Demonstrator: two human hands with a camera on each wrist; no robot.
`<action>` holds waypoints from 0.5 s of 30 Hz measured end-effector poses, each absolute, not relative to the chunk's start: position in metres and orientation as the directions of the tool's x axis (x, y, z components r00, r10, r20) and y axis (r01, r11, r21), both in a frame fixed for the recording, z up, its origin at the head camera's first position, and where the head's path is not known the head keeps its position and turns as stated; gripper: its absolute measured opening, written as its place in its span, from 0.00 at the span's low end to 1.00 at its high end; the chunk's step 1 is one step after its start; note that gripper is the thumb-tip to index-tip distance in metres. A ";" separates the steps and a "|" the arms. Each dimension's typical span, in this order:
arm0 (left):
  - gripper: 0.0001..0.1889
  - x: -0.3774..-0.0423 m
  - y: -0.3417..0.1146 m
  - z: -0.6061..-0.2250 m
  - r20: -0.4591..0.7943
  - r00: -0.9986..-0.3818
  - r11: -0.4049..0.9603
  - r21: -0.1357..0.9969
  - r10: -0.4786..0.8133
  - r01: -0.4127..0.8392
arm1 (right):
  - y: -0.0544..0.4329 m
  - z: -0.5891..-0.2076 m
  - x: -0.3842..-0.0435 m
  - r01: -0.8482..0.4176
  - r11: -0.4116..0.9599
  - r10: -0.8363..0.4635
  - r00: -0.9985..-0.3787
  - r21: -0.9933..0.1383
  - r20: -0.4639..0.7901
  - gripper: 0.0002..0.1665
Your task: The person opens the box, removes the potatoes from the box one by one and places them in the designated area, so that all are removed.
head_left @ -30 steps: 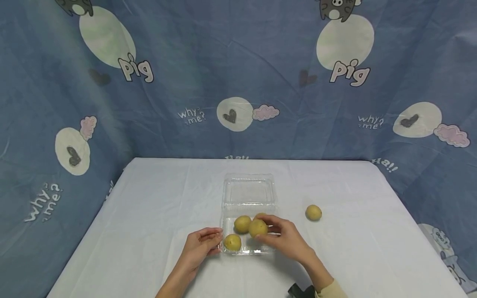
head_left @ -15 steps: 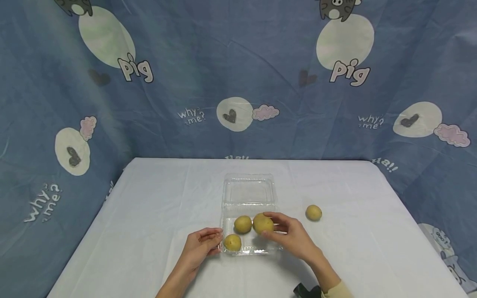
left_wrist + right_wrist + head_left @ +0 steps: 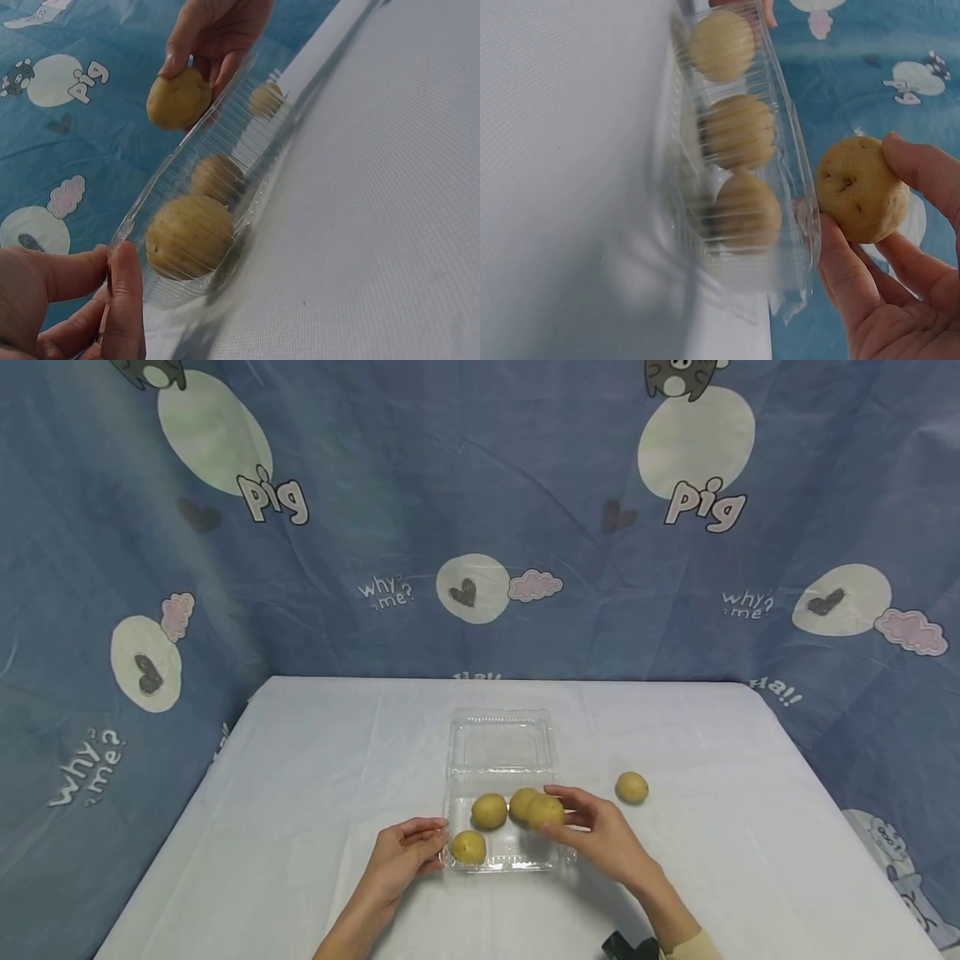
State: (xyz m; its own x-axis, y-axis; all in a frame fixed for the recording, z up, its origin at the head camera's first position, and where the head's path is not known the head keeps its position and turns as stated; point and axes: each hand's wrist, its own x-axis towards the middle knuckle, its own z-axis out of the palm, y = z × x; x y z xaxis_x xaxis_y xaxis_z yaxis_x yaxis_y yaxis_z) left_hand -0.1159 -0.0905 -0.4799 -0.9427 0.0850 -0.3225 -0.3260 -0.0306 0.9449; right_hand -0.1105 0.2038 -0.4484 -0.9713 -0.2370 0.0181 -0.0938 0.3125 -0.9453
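A clear plastic clamshell box (image 3: 513,857) lies with its lid (image 3: 501,743) folded back, away from me. My left hand (image 3: 405,858) pinches the left rim of the box between thumb and fingers. In the tray sit a front-left potato (image 3: 468,848), a middle potato (image 3: 489,811) and a back-right potato (image 3: 519,800), which is partly covered. Above the tray's right side, my right hand (image 3: 603,835) grips another potato (image 3: 861,189) between thumb and fingertips. The right wrist view shows that potato higher than the box rim, outside the tray.
One loose potato (image 3: 632,787) lies on the white tablecloth (image 3: 712,860), right of the box. Blue printed fabric (image 3: 360,527) hangs behind and beside the table. A dark strap piece (image 3: 628,947) shows near my right wrist.
My right hand has moved to the right with its potato, from over the tray's middle toward its right side, uncovering part of the back-right potato. The left hand stays at the rim.
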 end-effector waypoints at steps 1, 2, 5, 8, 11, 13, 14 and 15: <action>0.18 -0.116 -0.091 -0.480 -0.320 -0.943 -0.031 0.946 0.087 -0.324 | 0.204 -0.448 -0.110 -0.093 0.310 -0.235 -0.972 -0.946 0.018 0.33; 0.18 -0.116 -0.091 -0.480 -0.320 -0.943 -0.033 0.946 0.089 -0.323 | 0.205 -0.448 -0.110 -0.091 0.308 -0.232 -0.972 -0.947 0.018 0.33; 0.19 -0.116 -0.091 -0.480 -0.317 -0.944 -0.033 0.947 0.095 -0.321 | 0.207 -0.448 -0.110 -0.087 0.299 -0.226 -0.974 -0.950 0.018 0.32; 0.19 -0.116 -0.091 -0.479 -0.316 -0.944 -0.032 0.947 0.099 -0.320 | 0.209 -0.448 -0.109 -0.089 0.295 -0.224 -0.974 -0.951 0.022 0.31; 0.19 -0.116 -0.091 -0.480 -0.317 -0.944 -0.029 0.947 0.097 -0.321 | 0.211 -0.447 -0.108 -0.094 0.300 -0.221 -0.975 -0.949 0.027 0.31; 0.19 -0.116 -0.091 -0.480 -0.317 -0.944 -0.029 0.947 0.092 -0.321 | 0.212 -0.447 -0.108 -0.090 0.303 -0.214 -0.976 -0.949 0.024 0.31; 0.19 -0.115 -0.090 -0.480 -0.320 -0.943 -0.031 0.946 0.088 -0.324 | 0.213 -0.447 -0.107 -0.086 0.303 -0.211 -0.977 -0.949 0.021 0.31; 0.18 -0.115 -0.090 -0.480 -0.320 -0.944 -0.032 0.946 0.085 -0.324 | 0.213 -0.446 -0.107 -0.083 0.303 -0.209 -0.978 -0.949 0.019 0.32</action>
